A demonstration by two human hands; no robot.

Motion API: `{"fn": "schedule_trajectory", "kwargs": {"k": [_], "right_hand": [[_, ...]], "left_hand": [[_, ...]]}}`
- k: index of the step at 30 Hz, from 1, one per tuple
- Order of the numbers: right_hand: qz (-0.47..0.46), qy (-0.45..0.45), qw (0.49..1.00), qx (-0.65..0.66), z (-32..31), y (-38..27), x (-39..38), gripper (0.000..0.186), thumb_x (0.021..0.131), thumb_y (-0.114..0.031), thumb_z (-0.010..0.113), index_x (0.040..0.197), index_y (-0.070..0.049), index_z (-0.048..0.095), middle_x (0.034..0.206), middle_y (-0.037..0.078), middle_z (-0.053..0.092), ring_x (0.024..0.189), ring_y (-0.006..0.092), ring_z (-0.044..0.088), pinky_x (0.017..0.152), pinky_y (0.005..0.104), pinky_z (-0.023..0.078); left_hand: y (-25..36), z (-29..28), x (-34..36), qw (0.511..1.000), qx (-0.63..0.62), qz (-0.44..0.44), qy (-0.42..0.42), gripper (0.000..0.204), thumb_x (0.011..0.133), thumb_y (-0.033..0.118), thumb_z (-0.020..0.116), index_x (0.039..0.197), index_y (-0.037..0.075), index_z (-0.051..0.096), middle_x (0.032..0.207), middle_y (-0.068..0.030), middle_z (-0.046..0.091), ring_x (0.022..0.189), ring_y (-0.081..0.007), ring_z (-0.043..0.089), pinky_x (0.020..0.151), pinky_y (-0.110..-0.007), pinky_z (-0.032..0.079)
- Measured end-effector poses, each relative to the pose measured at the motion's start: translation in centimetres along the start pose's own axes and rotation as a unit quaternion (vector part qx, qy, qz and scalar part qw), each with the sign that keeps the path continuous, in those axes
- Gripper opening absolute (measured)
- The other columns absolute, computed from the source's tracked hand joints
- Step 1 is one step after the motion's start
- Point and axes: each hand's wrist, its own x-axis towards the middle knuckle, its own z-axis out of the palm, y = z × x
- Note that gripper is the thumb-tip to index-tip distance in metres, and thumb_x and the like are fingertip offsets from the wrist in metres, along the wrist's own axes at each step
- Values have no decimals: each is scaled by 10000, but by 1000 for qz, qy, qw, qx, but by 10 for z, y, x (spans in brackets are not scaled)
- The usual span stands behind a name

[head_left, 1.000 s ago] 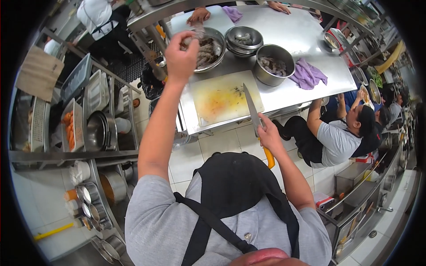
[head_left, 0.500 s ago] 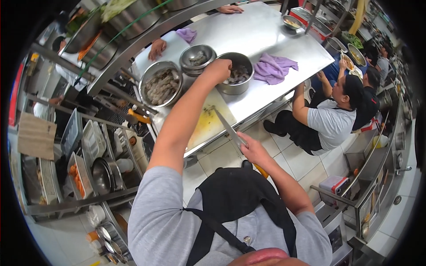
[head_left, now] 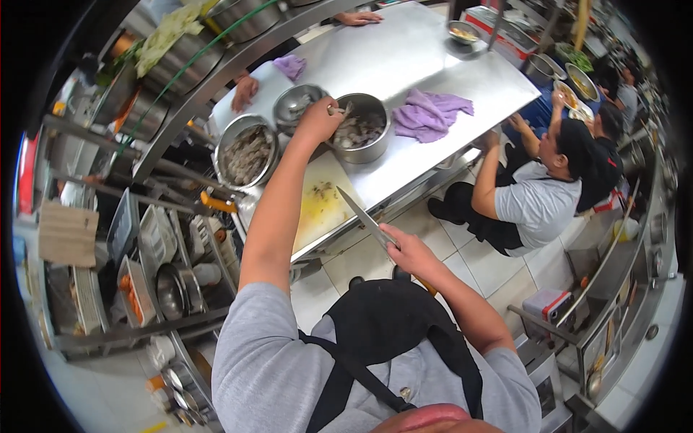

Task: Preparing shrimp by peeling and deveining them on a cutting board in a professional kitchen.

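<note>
My left hand (head_left: 321, 123) is above the left rim of a deep steel pot (head_left: 369, 153), fingers pinched on a greyish shrimp (head_left: 346, 110). More raw shrimp (head_left: 352, 135) lie inside that pot. A wide steel bowl (head_left: 273, 162) to the left is heaped with grey shrimp (head_left: 247, 155). Between them, a small steel bowl (head_left: 283, 108) is partly covered by my left hand. My right hand (head_left: 410, 252) grips a knife (head_left: 363, 216), its blade pointing up and left toward the cutting board (head_left: 312, 225). Yellow stains and dark scraps mark that board.
A purple cloth (head_left: 433, 115) lies right of the pot on the steel table (head_left: 404, 50). Another person's hands (head_left: 245, 94) rest at the table's far side. Co-workers (head_left: 538, 187) stand at the right. Shelving (head_left: 151, 325) with trays runs along the left.
My left hand has come leftward from over the pot toward the small bowl, with a shrimp now showing in its fingers. My right hand keeps the knife in nearly the same place.
</note>
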Motion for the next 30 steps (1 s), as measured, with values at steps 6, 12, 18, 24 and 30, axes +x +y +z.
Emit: {"fn": "schedule_trajectory", "kwargs": {"k": [6,12,18,24,30], "right_hand": [[-43,-74,996,19,20,0,32,495,924,-129,524,1417,-98,499,878,163,703,723,307,675,704,403,529],[-13,-129,991,17,42,-8,54,516,930,-91,486,1446,-120,483,682,72,588,490,143,499,492,332,445],[99,-114,983,103,56,-5,57,517,945,-67,496,1459,-121,472,691,56,592,436,121,474,406,302,408],[87,-68,982,155,89,-21,86,552,919,-46,507,1466,-88,449,667,39,556,400,112,464,377,284,407],[58,-73,986,141,101,-28,105,571,907,-57,500,1474,-75,432,614,35,536,379,136,479,383,312,435]], "left_hand": [[-44,-49,-112,945,-288,-148,-40,150,870,85,642,998,9,622,757,-27,618,608,-103,585,529,-252,487],[-140,-5,-213,959,-154,-240,3,145,805,119,694,877,5,639,780,-86,657,677,-190,650,626,-327,529],[-118,-5,-235,986,80,-133,69,214,812,210,681,876,7,707,932,-205,671,906,-396,617,836,-457,501],[-119,7,-229,986,78,-135,56,205,841,192,673,900,-1,705,972,-214,678,954,-396,621,870,-455,496],[-115,5,-223,979,21,-201,32,204,834,170,681,914,-17,696,917,-216,699,880,-379,673,819,-446,528]]}}
